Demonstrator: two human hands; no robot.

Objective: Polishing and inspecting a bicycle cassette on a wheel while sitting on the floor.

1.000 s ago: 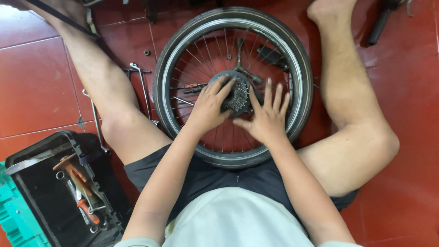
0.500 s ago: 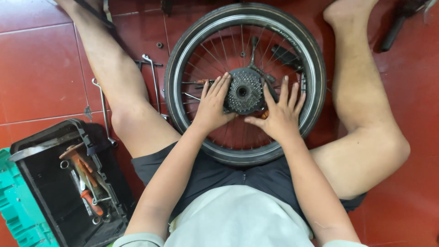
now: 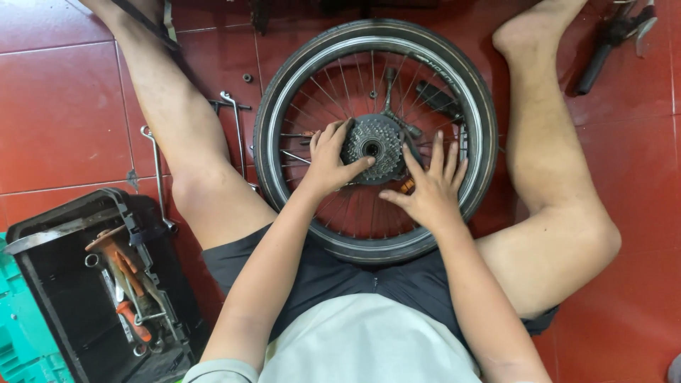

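Head cam: left hand (image 3: 328, 164) fingers curl round the dark toothed metal sprocket cluster (image 3: 373, 149), thumb on its face. Right hand (image 3: 427, 188) fingers splayed wide on spokes just beside it. Cluster sits at centre of the black-tyred spoked bike wheel (image 3: 284, 92), flat on red tiled floor (image 3: 57, 106) btwn the legs. Black open toolbox (image 3: 64, 298) at left.
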